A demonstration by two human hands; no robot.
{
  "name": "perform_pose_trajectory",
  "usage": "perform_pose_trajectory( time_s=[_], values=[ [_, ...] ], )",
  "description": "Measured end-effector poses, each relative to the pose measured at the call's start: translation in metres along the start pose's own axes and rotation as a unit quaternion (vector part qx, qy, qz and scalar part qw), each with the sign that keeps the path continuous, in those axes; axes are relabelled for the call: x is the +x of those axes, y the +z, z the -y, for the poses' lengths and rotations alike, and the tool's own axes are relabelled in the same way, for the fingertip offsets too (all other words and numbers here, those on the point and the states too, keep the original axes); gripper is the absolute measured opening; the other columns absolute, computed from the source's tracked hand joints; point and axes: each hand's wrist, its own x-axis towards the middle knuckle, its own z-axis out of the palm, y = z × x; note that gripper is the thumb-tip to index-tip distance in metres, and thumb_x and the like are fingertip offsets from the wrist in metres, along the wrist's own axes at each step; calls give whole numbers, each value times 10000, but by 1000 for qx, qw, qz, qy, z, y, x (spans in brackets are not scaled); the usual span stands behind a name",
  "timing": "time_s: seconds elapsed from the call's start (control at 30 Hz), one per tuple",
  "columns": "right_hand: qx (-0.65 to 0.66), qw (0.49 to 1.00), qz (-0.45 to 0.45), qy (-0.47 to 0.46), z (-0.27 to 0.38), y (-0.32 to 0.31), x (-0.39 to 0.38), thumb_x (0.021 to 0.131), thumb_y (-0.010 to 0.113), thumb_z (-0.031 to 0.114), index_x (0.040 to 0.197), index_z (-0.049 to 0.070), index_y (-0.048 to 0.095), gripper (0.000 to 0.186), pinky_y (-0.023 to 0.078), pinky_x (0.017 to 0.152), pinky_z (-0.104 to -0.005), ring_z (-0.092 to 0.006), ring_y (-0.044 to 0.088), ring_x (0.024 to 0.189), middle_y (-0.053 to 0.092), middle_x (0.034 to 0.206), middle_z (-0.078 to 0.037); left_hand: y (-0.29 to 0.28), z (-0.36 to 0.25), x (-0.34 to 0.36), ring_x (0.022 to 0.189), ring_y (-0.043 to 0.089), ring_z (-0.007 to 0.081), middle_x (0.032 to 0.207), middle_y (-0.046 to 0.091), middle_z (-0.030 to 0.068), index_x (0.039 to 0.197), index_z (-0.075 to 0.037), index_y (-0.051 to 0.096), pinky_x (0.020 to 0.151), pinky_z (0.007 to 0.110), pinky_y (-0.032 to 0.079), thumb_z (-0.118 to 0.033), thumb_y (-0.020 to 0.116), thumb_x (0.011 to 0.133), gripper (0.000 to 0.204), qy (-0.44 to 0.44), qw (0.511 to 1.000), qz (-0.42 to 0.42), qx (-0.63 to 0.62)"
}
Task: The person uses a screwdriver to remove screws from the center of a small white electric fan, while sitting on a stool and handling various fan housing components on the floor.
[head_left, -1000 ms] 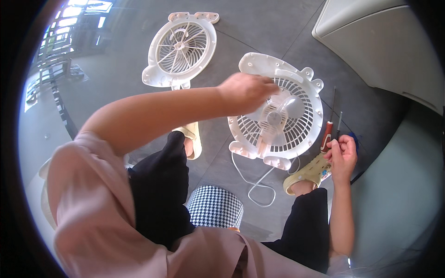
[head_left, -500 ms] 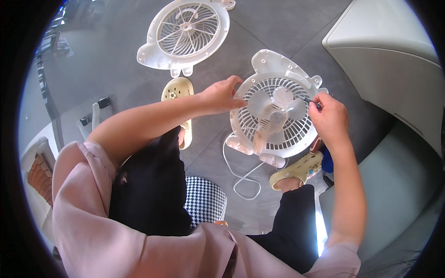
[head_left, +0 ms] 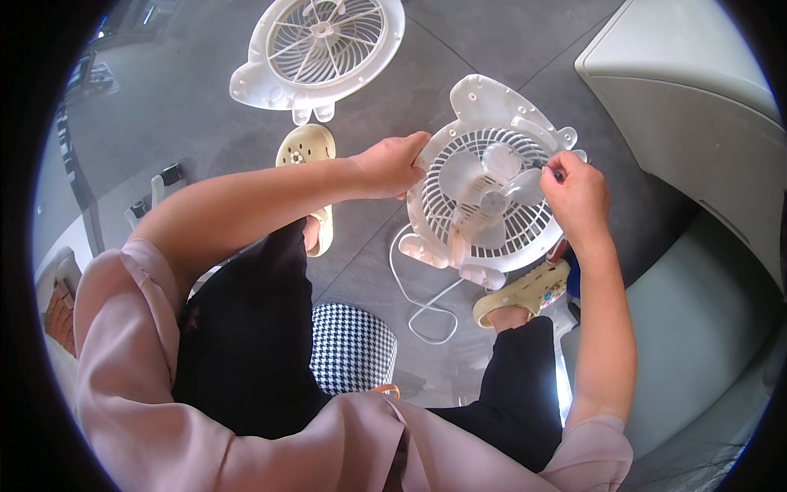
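A white fan housing [head_left: 490, 100] with a round slatted grille lies on the floor between my hands. Translucent fan blades [head_left: 461, 175] sit in its middle, around a pale hub. My left hand [head_left: 392, 166] is closed around the upper left rim of the housing, fingers partly hidden. At the right rim, my right hand [head_left: 578, 193] is pinched, with a small dark thing [head_left: 557, 175] at its fingertips; its kind is too hidden to tell. A white cord [head_left: 407, 310] loops out below the housing.
At the upper left lies a second white fan part [head_left: 256, 84] with a spiral grille. A checkered stool [head_left: 354, 348] stands between my legs. My cream clogs [head_left: 305, 146] flank the fan. A white cabinet-like block [head_left: 680, 107] and a grey-green surface [head_left: 697, 328] border the right side.
My left hand has closed from spread fingers onto the rim of the fan housing. The right hand stays at the right rim, its fingers curled a little more. The view has shifted slightly.
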Motion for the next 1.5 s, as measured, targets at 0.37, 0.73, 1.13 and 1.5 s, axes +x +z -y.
perform_pose_trajectory(
  time_s=[0.37, 0.73, 1.13, 1.5],
  values=[
    [9, 1000, -4, -2, -6, 6, 1, 766, 628, 208, 812, 91, 633, 126, 484, 611, -413, -317, 633, 676, 651, 711, -122, 1, 0, 1, 662, 634, 186, 935, 616, 147, 1139, 10, 444, 625, 299, 522, -79, 519, 868, 295, 3, 1000, 7, 10],
    [11, 1000, -17, -20, -5, 11, 0, 766, 625, 192, 802, 85, 633, 113, 487, 613, -407, -312, 633, 672, 653, 721, -119, 1, 3, 2, 677, 638, 189, 936, 616, 149, 1145, 9, 445, 631, 300, 528, -73, 513, 869, 296, 7, 1000, 4, 4],
    [-13, 999, -21, -34, -1, 10, -1, 760, 631, 182, 795, 82, 623, 106, 490, 614, -399, -302, 637, 664, 656, 717, -107, 1, 3, 3, 675, 639, 191, 925, 617, 149, 1134, 5, 448, 628, 305, 527, -74, 518, 866, 288, 7, 1000, 5, 19],
    [-31, 999, -16, -39, 4, 10, 0, 759, 633, 180, 808, 80, 624, 112, 491, 632, -407, -302, 641, 690, 660, 742, -108, 2, 5, 3, 680, 642, 192, 937, 619, 151, 1133, 5, 448, 633, 299, 533, -74, 521, 866, 288, 9, 1000, 3, 14]
  ],
)
